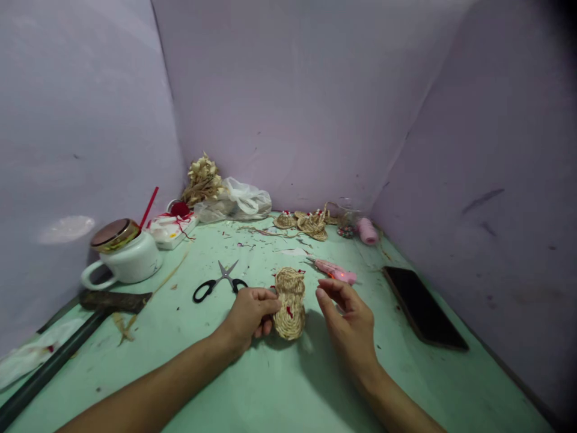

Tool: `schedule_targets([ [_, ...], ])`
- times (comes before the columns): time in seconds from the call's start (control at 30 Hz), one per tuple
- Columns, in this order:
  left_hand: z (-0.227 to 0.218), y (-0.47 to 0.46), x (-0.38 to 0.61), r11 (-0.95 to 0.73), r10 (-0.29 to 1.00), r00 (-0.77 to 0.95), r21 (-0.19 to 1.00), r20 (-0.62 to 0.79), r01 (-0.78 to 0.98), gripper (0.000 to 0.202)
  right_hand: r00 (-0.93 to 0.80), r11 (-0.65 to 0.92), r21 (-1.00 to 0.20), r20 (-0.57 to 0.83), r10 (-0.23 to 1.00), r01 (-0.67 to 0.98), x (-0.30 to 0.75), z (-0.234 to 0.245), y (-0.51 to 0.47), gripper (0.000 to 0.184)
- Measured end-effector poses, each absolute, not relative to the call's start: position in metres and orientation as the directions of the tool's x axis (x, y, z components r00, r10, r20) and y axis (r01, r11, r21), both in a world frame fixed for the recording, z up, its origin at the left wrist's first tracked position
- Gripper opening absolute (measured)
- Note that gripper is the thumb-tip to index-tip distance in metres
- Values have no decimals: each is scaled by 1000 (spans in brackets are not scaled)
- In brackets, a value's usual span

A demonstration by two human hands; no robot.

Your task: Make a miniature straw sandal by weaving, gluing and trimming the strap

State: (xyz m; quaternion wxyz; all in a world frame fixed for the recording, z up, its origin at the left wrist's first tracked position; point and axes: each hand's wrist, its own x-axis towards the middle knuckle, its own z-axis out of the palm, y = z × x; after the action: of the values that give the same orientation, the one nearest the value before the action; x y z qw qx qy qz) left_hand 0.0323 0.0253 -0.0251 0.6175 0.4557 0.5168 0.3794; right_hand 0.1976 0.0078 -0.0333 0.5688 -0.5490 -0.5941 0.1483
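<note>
A small slipper-shaped piece of coiled straw (290, 322), with bits of red thread on it, is pinched at its left edge by my left hand (252, 310). It is tilted up above the green table. To its right hovers my right hand (349, 322), thumb and fingers apart and nothing between them. Just beyond that hand lies a pink glue gun (336, 271) with an orange-red light on it. Black-handled scissors (224, 278) rest with blades spread, beyond my left hand.
At the left stand a white mug (135, 264) with a lidded jar on top and a hammer (115, 302). More straw pieces (313, 224), a pink thread spool (366, 231), a plastic bag (243, 199) and dried flowers (202, 177) line the back. A phone (424, 307) lies right.
</note>
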Motion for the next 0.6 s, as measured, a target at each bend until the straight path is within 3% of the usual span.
schedule_targets([
  [0.1, -25, 23, 33, 311, 933, 194, 950, -304, -3, 22, 199, 388, -776, 537, 820, 497, 200, -35, 13, 15],
  [0.23, -24, 20, 35, 325, 923, 219, 946, -318, 5, 20, 39, 516, -596, 677, 735, 615, 203, -37, 14, 20],
  [0.4, -25, 18, 38, 328, 913, 252, 944, -321, 16, 19, -45, 540, -401, 771, 635, 740, 206, -40, 16, 18],
  [0.5, -28, 18, 39, 325, 910, 265, 945, -319, 21, 18, -60, 552, -372, 789, 612, 746, 207, -41, 16, 15],
  [0.6, -29, 18, 39, 327, 909, 268, 945, -319, 15, 18, -33, 552, -436, 763, 646, 711, 205, -40, 14, 18],
])
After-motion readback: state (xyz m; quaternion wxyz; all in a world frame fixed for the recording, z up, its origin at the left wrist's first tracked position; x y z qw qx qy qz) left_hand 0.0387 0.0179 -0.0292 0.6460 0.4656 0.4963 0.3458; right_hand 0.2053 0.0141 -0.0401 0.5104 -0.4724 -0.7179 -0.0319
